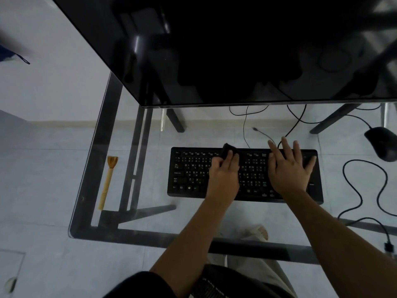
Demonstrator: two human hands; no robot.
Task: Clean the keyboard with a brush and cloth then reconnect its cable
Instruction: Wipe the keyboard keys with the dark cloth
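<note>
A black keyboard (189,175) lies flat on the glass desk (137,231). My left hand (225,171) holds a dark cloth (227,150) pressed on the upper middle keys. Over the keyboard's right part my right hand (290,168) rests flat with fingers spread, holding nothing. A thin black cable with a loose plug end (255,129) lies on the glass just behind the keyboard. The wooden brush (107,181) lies apart at the left of the desk, bristles pointing away from me.
A large dark monitor (214,50) overhangs the back of the desk. A black mouse (382,143) sits at the right, its cable (363,190) looping toward the front right edge. More cables run behind the keyboard. The desk's dark frame shows through the glass.
</note>
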